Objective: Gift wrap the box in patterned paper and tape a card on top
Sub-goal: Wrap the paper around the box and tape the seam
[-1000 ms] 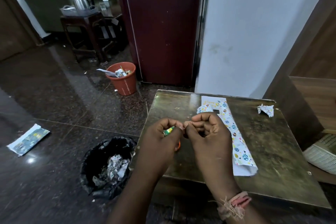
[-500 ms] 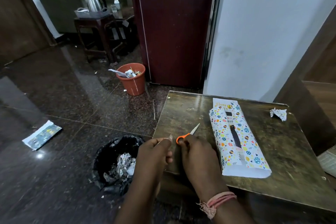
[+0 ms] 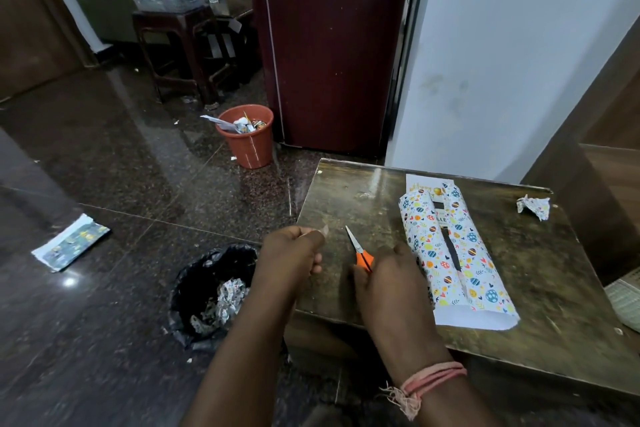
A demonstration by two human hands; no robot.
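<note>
- Two hands in view. The left hand (image 3: 294,250) is pinching one little strip of clear tape (image 3: 323,229) between thumb and fingers, held up near the counter (image 3: 363,204) edge.
- The right hand (image 3: 388,274) is curled around one pair of orange-handled scissors (image 3: 360,251), blades pointing away from it and looking closed.
- One box (image 3: 453,253), wrapped in patterned paper, lies on the counter just right of the right hand, with a dark gap along the top seam. Its near paper end sticks out flat and open.
- One card (image 3: 424,185) peeks out beyond the box's far end.
- One crumpled paper scrap (image 3: 533,206) sits far right.
- Two bins on the floor: a black bag (image 3: 207,291) by the left hand and an orange bucket (image 3: 246,135) farther off.
</note>
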